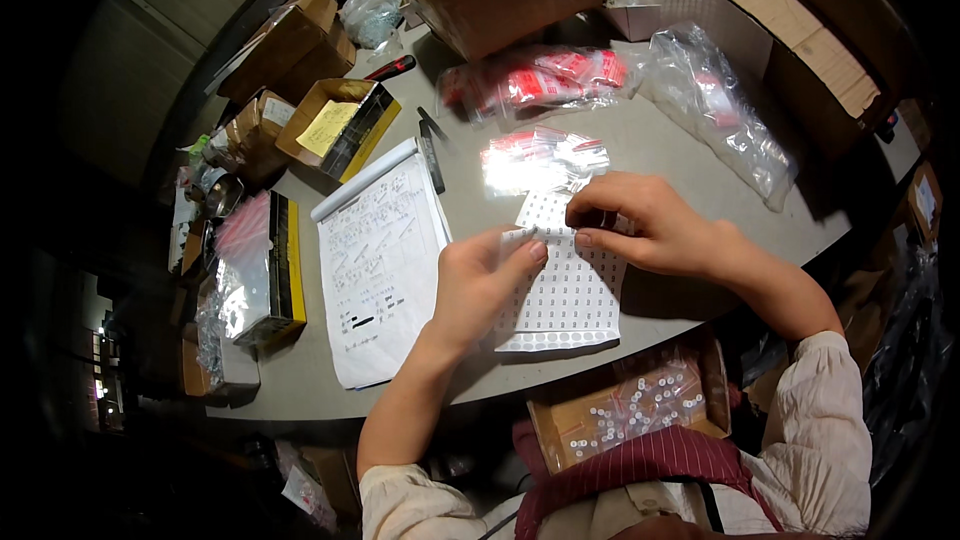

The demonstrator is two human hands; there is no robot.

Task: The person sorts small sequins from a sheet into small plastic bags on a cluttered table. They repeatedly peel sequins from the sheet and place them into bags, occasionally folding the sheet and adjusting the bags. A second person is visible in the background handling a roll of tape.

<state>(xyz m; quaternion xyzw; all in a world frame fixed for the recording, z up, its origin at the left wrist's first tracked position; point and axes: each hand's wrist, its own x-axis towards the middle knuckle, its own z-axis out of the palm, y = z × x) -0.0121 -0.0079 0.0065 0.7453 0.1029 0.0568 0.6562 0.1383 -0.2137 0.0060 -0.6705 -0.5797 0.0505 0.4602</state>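
Observation:
A white sheet of small round printed stickers (pixel 570 290) lies over the near part of the table, its upper part bent up. My left hand (pixel 485 280) grips it at the left edge, thumb on the printed face and fingers behind. Over the sheet's upper right, my right hand (pixel 650 225) is closed, thumb and forefinger pinched close to the fold; whatever is between them is too small to make out. Just beyond the sheet sits a pile of small clear zip bags (pixel 540 160) with red strips, shining under the light.
A handwritten notepad (pixel 385 260) and black marker (pixel 431 162) are to the left. Red-printed plastic bags (pixel 540 80), a large clear bag (pixel 725 110) and a cardboard box (pixel 500 0) stand farther back. An open carton (pixel 545 430) holding bagged white pieces is below the near edge.

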